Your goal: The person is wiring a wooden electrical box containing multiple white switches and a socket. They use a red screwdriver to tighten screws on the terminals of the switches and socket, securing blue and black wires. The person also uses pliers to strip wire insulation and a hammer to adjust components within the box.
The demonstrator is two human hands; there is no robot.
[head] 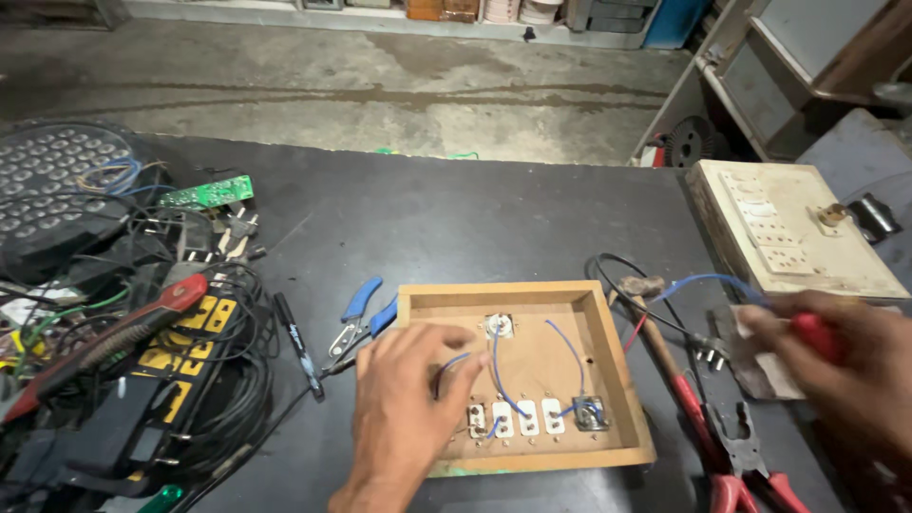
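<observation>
A shallow wooden switch box (608,356) lies open side up on the dark table, its back facing the camera. Inside, a row of white switch backs (527,418) runs along the near wall, with a round fitting (497,327) near the far wall. Thin blue wires (501,375) loop between them. A red-handled tool (819,336) sits well right of the box, mostly hidden.

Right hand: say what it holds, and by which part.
The right hand holds a red-handled tool by that handle; its working end is hidden, so its kind cannot be told.
</observation>
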